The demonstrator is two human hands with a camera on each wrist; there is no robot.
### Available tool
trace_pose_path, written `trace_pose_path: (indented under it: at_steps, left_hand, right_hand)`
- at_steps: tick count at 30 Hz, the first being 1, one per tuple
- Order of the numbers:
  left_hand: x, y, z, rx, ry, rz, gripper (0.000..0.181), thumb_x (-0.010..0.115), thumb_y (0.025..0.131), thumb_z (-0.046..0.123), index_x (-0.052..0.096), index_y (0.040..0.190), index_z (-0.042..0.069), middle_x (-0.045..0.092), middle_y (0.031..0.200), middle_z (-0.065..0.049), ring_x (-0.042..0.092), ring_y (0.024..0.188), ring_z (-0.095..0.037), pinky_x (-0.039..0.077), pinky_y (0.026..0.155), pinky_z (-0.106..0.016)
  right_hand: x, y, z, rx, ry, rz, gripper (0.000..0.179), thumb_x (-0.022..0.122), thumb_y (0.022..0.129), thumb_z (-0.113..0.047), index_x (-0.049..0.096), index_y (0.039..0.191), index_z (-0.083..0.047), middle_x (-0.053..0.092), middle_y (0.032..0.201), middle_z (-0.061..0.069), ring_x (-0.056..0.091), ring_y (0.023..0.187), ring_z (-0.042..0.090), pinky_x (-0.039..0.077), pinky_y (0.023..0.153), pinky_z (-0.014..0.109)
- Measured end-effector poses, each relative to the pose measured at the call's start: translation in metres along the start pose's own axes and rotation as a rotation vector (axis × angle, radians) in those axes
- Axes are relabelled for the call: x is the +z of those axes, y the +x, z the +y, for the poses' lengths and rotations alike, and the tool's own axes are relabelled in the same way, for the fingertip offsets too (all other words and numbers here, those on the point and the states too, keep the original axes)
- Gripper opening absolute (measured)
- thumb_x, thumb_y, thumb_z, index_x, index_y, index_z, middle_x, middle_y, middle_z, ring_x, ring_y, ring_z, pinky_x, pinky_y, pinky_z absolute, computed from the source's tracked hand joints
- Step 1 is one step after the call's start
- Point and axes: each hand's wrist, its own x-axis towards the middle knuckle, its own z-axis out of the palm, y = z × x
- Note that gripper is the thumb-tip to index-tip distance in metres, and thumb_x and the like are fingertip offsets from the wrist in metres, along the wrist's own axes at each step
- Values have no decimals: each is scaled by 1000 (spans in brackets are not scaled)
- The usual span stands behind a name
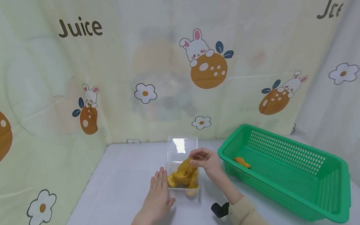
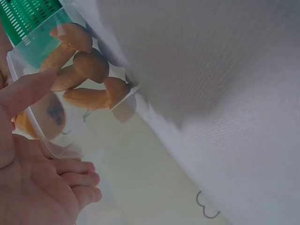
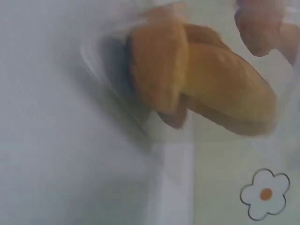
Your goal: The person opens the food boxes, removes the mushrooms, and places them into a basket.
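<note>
A clear plastic box [image 1: 183,189] stands on the table with its lid raised at the back. Several yellow-brown mushrooms [image 1: 192,181] are piled inside; their caps and stems show through the clear wall in the left wrist view. My left hand [image 1: 156,196] lies along the box's left side, fingers straight, thumb out near the front. Above the box, my right hand [image 1: 207,160] pinches the upper end of a mushroom [image 1: 185,168] between thumb and fingers. The right wrist view is blurred and shows mushrooms [image 3: 225,84] close up.
A green perforated basket [image 1: 290,191] stands to the right, with yellow-brown mushrooms [image 1: 242,162] at its left end. The transparent lid [image 1: 181,149] leans up behind the box. A black object [image 1: 220,210] is beside my right sleeve. A printed curtain [image 1: 166,60] hangs behind the table.
</note>
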Motion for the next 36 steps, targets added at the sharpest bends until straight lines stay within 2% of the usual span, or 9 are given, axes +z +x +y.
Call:
trace_pose_path:
  at_steps: [3, 6, 10, 13, 17, 20, 24, 28, 36]
  left_hand:
    - [1, 0, 0, 3, 10, -1, 88, 68, 82, 28, 18, 138, -17, 13, 146, -33, 13, 134, -43, 16, 107, -52]
    - [0, 0, 0, -5, 17, -9, 88, 68, 83, 29, 18, 138, -17, 12, 146, -32, 12, 134, -43, 15, 107, -52]
    - [-1, 0, 0, -16, 11, -22, 88, 67, 83, 29, 17, 139, -16, 10, 146, -31, 11, 134, -42, 13, 108, -51]
    - [-1, -1, 1, -19, 1, -28, 88, 68, 83, 28, 17, 139, -16, 10, 146, -31, 10, 135, -43, 12, 108, -51]
    - [0, -2, 0, -29, -5, -36, 88, 68, 83, 28, 17, 139, -16, 9, 147, -31, 10, 135, -42, 12, 108, -51]
    - [0, -2, 0, -33, -1, -35, 88, 69, 83, 28, 17, 139, -16, 10, 147, -31, 10, 135, -42, 12, 108, -51]
    - [0, -2, 0, -26, 2, -27, 88, 69, 83, 28, 18, 139, -16, 10, 146, -31, 11, 135, -43, 12, 108, -51]
    - [0, -1, -1, -18, 7, -17, 88, 69, 82, 28, 18, 139, -16, 11, 146, -32, 11, 134, -43, 13, 108, -52]
    - [0, -1, 2, -18, -17, -24, 89, 69, 82, 28, 17, 139, -16, 10, 146, -32, 10, 134, -43, 12, 108, -52]
  right_hand:
    - [-12, 2, -12, -23, 34, 62, 27, 72, 73, 7, 61, 97, 14, 66, 92, 15, 64, 89, 23, 52, 79, 33]
    - [-33, 8, -18, -117, 34, 117, 28, 74, 73, 4, 62, 98, 13, 67, 92, 17, 63, 90, 25, 51, 80, 34]
    - [-86, 25, 8, -270, 142, 155, 27, 73, 73, 6, 66, 98, 7, 67, 95, 17, 63, 92, 25, 51, 80, 30]
    - [-107, 22, 1, -301, 150, 297, 27, 74, 71, 8, 67, 97, 6, 69, 91, 12, 63, 88, 22, 52, 76, 26]
    - [-104, 2, -46, -228, 112, 563, 27, 74, 70, 11, 64, 95, 12, 68, 84, 9, 63, 82, 20, 54, 69, 24]
    - [-112, -4, -56, -186, 158, 689, 29, 73, 68, 15, 64, 96, 13, 68, 83, 10, 63, 81, 19, 54, 66, 23]
    - [-122, -10, -58, -122, 94, 813, 30, 73, 68, 15, 65, 96, 11, 67, 84, 9, 63, 80, 19, 53, 64, 21]
    - [-130, -13, -53, -63, 59, 858, 28, 72, 69, 16, 66, 95, 10, 66, 83, 9, 62, 80, 19, 53, 64, 20]
    - [-137, -17, -47, -2, -24, 857, 30, 73, 70, 11, 65, 99, 9, 66, 82, 4, 62, 78, 14, 53, 64, 19]
